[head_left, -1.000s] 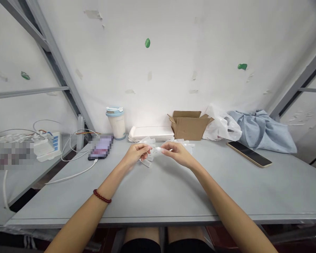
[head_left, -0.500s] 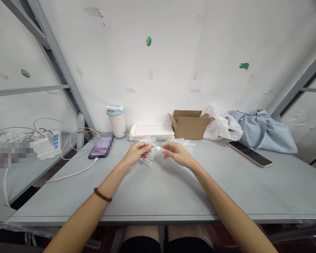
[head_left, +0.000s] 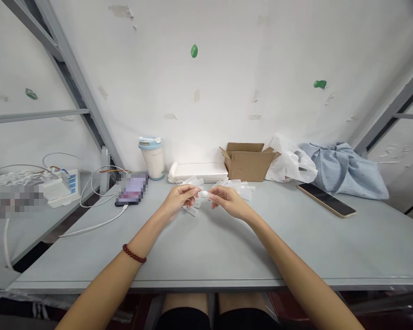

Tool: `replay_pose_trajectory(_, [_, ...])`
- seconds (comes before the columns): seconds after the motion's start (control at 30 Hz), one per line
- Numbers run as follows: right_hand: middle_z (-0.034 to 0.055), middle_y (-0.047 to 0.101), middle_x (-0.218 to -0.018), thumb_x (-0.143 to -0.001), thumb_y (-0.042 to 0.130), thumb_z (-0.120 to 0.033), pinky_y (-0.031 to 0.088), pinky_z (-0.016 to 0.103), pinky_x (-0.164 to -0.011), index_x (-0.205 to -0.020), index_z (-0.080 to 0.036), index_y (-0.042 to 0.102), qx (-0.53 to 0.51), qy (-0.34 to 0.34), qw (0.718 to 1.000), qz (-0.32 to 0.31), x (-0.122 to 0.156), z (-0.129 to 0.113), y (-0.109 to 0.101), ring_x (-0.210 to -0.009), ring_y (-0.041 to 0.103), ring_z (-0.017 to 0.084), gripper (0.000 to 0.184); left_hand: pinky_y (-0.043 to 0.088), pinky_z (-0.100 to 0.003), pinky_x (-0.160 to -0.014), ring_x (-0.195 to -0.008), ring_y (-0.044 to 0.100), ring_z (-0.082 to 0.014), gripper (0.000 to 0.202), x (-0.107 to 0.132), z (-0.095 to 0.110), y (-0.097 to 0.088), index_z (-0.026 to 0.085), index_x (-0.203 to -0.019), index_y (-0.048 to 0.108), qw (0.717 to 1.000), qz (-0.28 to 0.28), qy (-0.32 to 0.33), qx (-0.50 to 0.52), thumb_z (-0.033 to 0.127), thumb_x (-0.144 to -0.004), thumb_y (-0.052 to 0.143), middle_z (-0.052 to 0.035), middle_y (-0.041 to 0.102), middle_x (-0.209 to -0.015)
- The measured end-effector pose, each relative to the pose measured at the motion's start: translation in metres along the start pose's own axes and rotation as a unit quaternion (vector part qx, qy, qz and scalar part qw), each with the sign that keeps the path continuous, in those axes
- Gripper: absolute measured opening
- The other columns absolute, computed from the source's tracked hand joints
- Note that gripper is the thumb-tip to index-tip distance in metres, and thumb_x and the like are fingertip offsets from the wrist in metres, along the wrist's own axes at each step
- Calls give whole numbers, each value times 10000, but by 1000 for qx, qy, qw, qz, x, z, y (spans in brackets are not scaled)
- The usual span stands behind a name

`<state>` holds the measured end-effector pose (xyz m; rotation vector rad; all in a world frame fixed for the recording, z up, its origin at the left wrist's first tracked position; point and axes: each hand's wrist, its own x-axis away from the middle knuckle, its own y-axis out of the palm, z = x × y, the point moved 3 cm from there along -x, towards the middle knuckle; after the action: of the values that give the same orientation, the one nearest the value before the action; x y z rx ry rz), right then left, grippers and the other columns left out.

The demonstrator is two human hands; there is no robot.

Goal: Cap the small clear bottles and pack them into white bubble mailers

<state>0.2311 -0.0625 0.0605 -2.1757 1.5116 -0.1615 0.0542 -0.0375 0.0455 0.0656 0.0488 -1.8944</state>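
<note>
Between my two hands, just above the grey table [head_left: 227, 247], is a small white piece [head_left: 203, 194], too small to name for certain. My left hand [head_left: 179, 200] pinches its left end between thumb and fingertips. At the other end, my right hand [head_left: 227, 200] closes its thumb and fingers on the same piece. Several clear plastic tubes lie on the table around the hands: one tube [head_left: 190, 211] below the left fingers, others [head_left: 243, 188] behind the right hand. The fingers partly hide the piece.
Along the wall stand a lidded cup [head_left: 152, 160], a stack of white trays [head_left: 198, 171], an open cardboard box [head_left: 248, 166], a plastic bag [head_left: 291, 162] and a blue cloth bag [head_left: 346, 172]. A phone [head_left: 326, 200] lies right; a charging phone [head_left: 132, 189] lies left.
My right hand has shifted slightly left, closer to my left hand, along the white piece. My left hand stays nearly in place. The view has tilted a little.
</note>
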Motion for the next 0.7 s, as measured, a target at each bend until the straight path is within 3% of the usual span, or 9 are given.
replay_pose_trajectory(0.3, [20,628,-687,-830,513,-402,460,292,-660,-906,-160,601,-24,-7,1000,11,-1,1,-1,-677,607,149,269,349,-209,-490,-505,430,-53,290,-1,-2,-2,135,-733,638,1000,11,-3,13,419,-689,679,-24,588,-754])
replay_pose_trajectory(0.7, [23,617,-750,-825,518,-398,469,292,-657,-881,-155,605,-59,9,998,-7,1,-6,1,-624,601,125,265,350,-199,-485,-502,421,-47,297,-2,-2,-2,135,-796,664,999,17,-10,30,410,-688,687,-5,543,-711])
